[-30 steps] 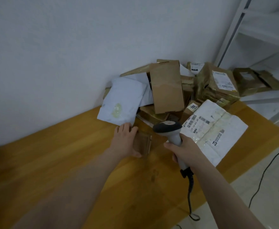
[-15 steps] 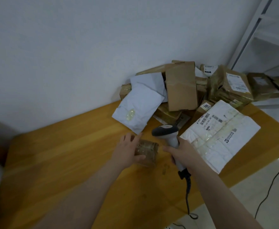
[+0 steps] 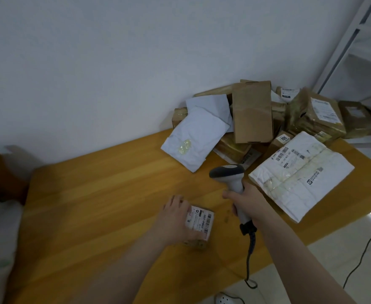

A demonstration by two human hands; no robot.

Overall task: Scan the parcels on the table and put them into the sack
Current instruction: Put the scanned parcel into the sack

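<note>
Head view: left hand [image 3: 175,220] fingers [image 3: 176,201] curl round small parcel [image 3: 200,222], label up, long axis near-to-far; right hand [image 3: 248,202] grips scanner [image 3: 228,172].

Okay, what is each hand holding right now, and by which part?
The left hand grips the small labelled parcel along its left side, label up. The right hand grips the barcode scanner by its handle.

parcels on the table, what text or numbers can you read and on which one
"205": sticker on the small brown box in the pile.
"501-", rest unsure: label of the small parcel the left hand holds.
Print on the white mailer and all other labels: too blurred to read.
</note>
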